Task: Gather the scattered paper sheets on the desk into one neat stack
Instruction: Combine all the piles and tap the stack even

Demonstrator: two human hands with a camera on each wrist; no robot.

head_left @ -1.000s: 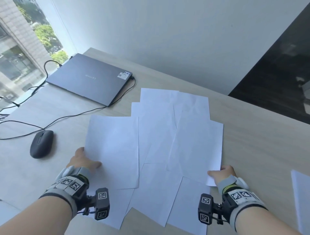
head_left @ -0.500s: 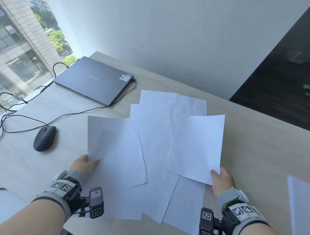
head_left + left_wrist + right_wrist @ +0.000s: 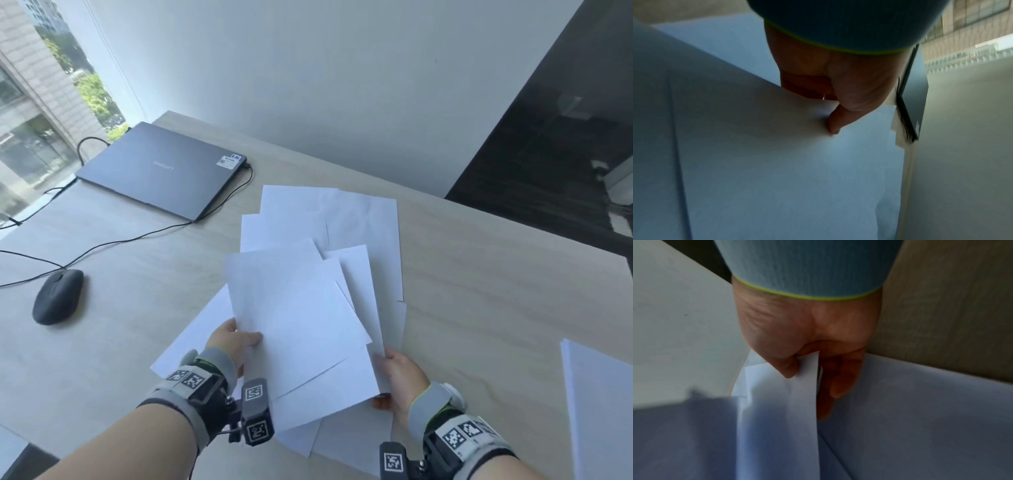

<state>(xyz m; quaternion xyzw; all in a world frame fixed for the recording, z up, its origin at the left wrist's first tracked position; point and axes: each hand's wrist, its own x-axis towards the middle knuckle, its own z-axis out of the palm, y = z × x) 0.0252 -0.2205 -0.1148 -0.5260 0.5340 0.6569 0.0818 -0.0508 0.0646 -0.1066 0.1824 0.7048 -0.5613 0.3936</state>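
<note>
Several blank white paper sheets (image 3: 363,219) lie overlapped on a light wooden table (image 3: 496,291). My left hand (image 3: 233,339) pinches the near left edge of a top sheet (image 3: 294,308), thumb on top, as the left wrist view shows (image 3: 833,123). My right hand (image 3: 397,373) pinches the near edge of another sheet (image 3: 359,284), which lies partly under the left one; in the right wrist view the thumb (image 3: 787,369) presses paper (image 3: 777,418) against the fingers beneath. Both held sheets are lifted off the pile.
A closed grey laptop (image 3: 161,168) sits at the back left with a black cable (image 3: 130,236) trailing from it. A black mouse (image 3: 58,296) lies to the left. Another white sheet (image 3: 603,404) lies at the right edge. A white wall stands behind the table.
Both hands have drawn their sheets inward from the pile's sides to the middle, so the left sheet now overlaps the right one.
</note>
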